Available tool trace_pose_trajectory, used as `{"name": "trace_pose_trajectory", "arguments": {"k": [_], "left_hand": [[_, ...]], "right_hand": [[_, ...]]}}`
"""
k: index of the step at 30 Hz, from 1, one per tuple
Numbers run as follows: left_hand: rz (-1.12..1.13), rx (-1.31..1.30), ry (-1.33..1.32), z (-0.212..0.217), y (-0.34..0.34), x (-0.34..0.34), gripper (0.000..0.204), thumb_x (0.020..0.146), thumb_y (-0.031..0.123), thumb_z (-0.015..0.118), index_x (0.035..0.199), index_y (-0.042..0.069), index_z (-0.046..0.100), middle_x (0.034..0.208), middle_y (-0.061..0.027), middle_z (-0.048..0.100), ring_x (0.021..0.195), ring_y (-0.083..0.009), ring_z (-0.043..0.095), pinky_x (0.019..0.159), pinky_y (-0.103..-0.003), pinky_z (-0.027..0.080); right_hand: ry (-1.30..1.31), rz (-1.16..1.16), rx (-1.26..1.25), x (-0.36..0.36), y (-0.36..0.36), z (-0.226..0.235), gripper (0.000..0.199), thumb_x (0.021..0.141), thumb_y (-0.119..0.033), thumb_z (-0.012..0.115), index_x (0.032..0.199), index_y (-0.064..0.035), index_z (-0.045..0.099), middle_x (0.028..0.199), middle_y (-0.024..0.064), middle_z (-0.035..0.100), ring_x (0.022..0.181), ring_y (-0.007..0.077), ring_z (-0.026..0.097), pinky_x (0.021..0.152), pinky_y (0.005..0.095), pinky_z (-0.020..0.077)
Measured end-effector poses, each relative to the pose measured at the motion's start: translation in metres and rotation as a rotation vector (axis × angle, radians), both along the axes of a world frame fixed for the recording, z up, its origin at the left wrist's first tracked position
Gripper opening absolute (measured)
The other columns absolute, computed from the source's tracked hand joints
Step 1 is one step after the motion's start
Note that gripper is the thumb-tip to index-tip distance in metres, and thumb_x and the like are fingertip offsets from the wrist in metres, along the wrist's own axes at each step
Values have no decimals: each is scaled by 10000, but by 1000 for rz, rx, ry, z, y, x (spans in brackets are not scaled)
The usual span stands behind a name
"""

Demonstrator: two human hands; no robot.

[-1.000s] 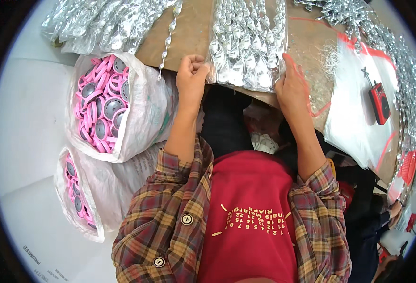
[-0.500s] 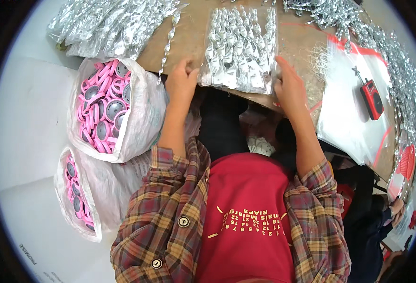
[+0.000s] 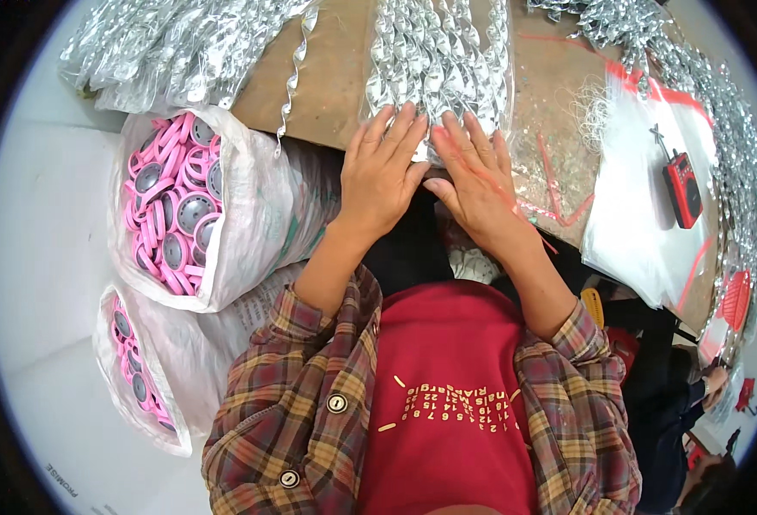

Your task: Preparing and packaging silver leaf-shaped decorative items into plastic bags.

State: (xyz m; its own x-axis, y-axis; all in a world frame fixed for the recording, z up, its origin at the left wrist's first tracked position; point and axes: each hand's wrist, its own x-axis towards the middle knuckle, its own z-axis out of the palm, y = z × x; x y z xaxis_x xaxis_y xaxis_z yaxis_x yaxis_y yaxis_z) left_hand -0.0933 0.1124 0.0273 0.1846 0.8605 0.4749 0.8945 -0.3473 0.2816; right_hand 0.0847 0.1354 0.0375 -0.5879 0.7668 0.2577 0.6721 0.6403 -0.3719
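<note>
A clear plastic bag holding several twisted silver foil strands (image 3: 434,64) lies on the brown worktable (image 3: 331,81), its near end at the table's front edge. My left hand (image 3: 383,167) rests flat on the near left part of the bag, fingers stretched out. Beside it my right hand (image 3: 479,176) lies on the near right part, also palm down with fingers spread. The two thumbs come close together at the table edge. Both hands cover the bag's near end, so that end is mostly hidden.
Bagged silver strands (image 3: 181,51) are piled at the far left, with a single strand (image 3: 291,81) hanging nearby. Two white sacks (image 3: 262,189) hold pink-and-grey wheels (image 3: 172,206). Right stand clear bags (image 3: 632,232), a red radio (image 3: 682,190) and loose silver strands (image 3: 739,146). Another person's hand (image 3: 716,380) shows right.
Both hands have moved inward from the bag's sides and now lie flat on its near end. The bag sits slightly farther away, and a red strip shows beside my right hand.
</note>
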Motion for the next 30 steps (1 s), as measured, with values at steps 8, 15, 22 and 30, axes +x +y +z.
{"name": "trace_pose_trajectory", "arguments": {"k": [8, 15, 22, 30], "left_hand": [[89, 33, -92, -15, -3, 7, 543, 855, 239, 625, 1370, 157, 472, 1445, -247, 324, 1294, -425, 349, 1025, -489, 333], [185, 2, -143, -14, -11, 4, 590, 835, 287, 657, 1386, 223, 458, 1384, -279, 367, 1226, -435, 406, 1008, -502, 334], [223, -98, -13, -7, -22, -9, 644, 828, 304, 669, 1408, 189, 414, 1368, -216, 417, 1281, -367, 379, 1031, -552, 279], [316, -218, -1504, -6, -54, 7, 731, 879, 246, 662, 1437, 58, 229, 1429, -167, 337, 1295, -317, 368, 1016, -460, 349]], "right_hand": [[78, -68, -54, 3, -6, -1, 611, 870, -276, 629, 1425, -174, 393, 1528, 163, 213, 1390, 443, 160, 1123, 497, 191], [207, -140, -27, 8, -12, -12, 606, 844, -254, 665, 1403, -244, 433, 1486, 288, 190, 1368, 457, 209, 1099, 491, 241], [153, -156, 7, 19, -25, -9, 634, 836, -270, 668, 1414, -215, 412, 1456, 286, 248, 1314, 463, 294, 1081, 495, 262], [459, -58, -281, 47, -34, 7, 560, 846, -175, 652, 1360, -76, 452, 1290, 230, 505, 1171, 355, 515, 993, 399, 399]]}}
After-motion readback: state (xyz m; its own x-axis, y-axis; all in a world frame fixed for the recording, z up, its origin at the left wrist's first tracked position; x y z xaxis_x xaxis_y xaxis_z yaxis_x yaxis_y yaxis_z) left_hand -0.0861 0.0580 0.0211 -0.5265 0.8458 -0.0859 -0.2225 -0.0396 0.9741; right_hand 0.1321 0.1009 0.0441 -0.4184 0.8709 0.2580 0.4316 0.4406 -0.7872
